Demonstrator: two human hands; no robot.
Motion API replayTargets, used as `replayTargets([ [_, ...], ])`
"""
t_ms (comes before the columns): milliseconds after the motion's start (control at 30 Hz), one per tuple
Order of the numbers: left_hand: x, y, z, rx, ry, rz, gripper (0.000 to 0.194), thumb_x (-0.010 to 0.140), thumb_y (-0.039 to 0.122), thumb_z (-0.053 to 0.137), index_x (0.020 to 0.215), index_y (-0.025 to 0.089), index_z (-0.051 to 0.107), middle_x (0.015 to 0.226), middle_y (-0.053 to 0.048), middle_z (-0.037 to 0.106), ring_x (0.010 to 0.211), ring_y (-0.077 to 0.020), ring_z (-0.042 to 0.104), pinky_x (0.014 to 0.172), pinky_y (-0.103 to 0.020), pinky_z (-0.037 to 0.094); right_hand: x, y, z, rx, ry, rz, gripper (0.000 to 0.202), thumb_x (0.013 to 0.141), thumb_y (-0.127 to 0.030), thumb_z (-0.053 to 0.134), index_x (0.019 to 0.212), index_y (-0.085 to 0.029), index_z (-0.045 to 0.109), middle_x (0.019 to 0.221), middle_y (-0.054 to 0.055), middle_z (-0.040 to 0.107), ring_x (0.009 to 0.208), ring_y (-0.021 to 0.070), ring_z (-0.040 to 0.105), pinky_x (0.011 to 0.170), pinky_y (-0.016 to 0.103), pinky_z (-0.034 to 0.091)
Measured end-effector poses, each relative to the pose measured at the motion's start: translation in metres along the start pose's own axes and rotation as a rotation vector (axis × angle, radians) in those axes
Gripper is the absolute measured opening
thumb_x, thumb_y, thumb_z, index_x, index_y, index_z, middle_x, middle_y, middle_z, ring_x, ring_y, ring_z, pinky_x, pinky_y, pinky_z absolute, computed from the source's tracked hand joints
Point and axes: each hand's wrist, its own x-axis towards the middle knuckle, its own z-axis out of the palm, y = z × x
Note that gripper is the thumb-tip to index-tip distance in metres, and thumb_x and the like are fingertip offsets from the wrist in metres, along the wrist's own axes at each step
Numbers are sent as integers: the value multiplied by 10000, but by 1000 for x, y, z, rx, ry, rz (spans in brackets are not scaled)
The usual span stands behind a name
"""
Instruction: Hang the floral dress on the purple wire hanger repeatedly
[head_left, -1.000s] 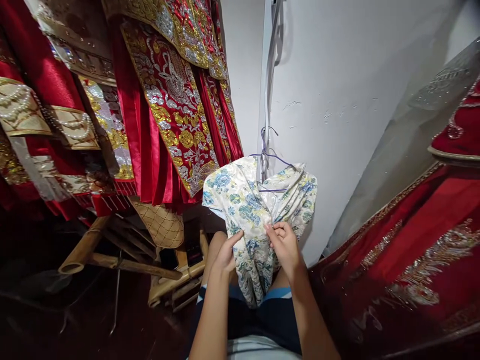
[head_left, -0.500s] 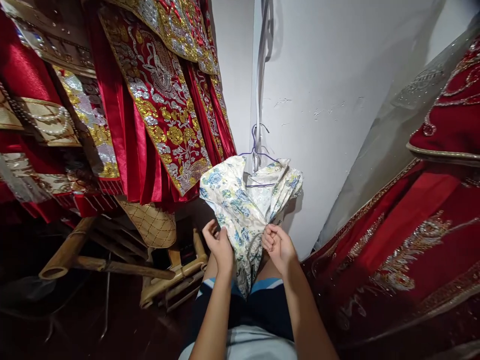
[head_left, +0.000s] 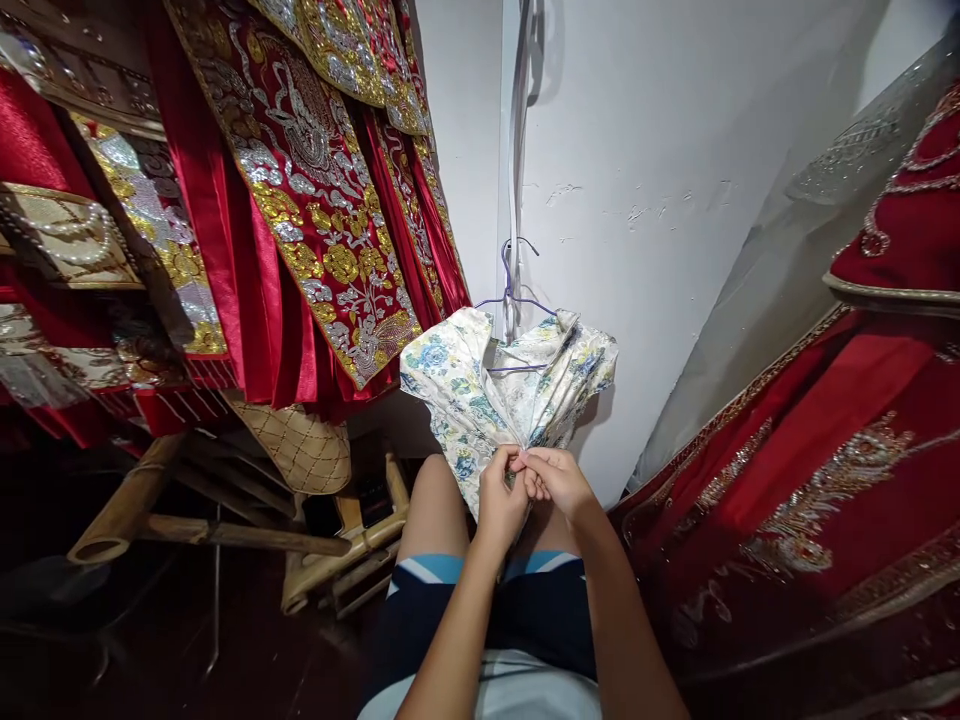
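A white floral garment (head_left: 459, 385) with blue and yellow flowers hangs on a thin purple hanger (head_left: 508, 293) against the wall. At the front, where the neckline edges meet, my left hand (head_left: 501, 492) pinches the cloth. Directly beside it, my right hand (head_left: 553, 478) is closed on the same spot, its fingertips touching those of my left hand. The lower part of the garment is mostly hidden behind both hands and forearms.
Red costumes with gold and silver embroidery (head_left: 341, 260) hang at the left. Below them stands a bamboo frame (head_left: 247, 535). At the right hangs a beaded red garment (head_left: 817, 450) beside clear plastic. A pale wall (head_left: 637, 130) rises behind.
My left hand has moved right and up from the garment's left side to meet my right hand, and it now pinches the cloth. The garment's right shoulder is spread slightly wider.
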Motion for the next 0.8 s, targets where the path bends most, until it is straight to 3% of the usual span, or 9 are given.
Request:
replayTargets([
  [167,1,-8,1,148,-15,68,91,885,162,476,811,213,488,757,-10,553,694,-172,521,656,-270,373,13,-19,2,24,79,-38,291,700,-423,678,597,-151,677,381,-23,507,355,73,374,384,209,269],
  [300,11,-24,7,164,-25,68,106,877,162,474,795,220,440,710,11,473,643,-165,477,628,-268,336,51,-67,2,12,145,-142,251,692,-345,683,543,-147,642,360,-41,466,335,57,335,365,209,226],
  [433,12,-38,16,155,-76,54,117,870,149,459,788,219,414,709,15,461,641,-159,466,625,-263,333,90,-117,4,144,203,-170,177,711,-244,637,573,-133,628,381,-49,474,325,38,320,348,191,184],
  [567,3,-47,12,141,-148,20,123,877,160,461,777,215,414,687,24,446,617,-146,443,604,-253,327,97,-132,6,233,175,-209,171,759,-232,592,627,-128,622,382,-55,471,318,32,313,342,175,176],
  [667,14,-34,-3,99,-165,22,78,910,235,501,840,200,498,729,5,523,652,-149,495,626,-254,376,89,-125,8,187,89,-233,191,768,-280,624,648,-131,626,406,-42,506,332,39,368,349,164,209],
  [733,38,-10,-17,85,-109,116,100,924,272,530,972,192,566,854,-35,602,755,-164,564,702,-269,428,85,-120,9,142,51,-242,208,768,-308,636,645,-141,622,413,-39,516,338,47,388,354,164,236],
  [800,71,23,-30,113,8,271,240,949,289,523,1169,204,565,865,-34,611,773,-167,572,739,-281,443,83,-117,11,100,33,-254,216,771,-316,633,633,-152,613,411,-39,513,343,53,391,359,168,250],
])
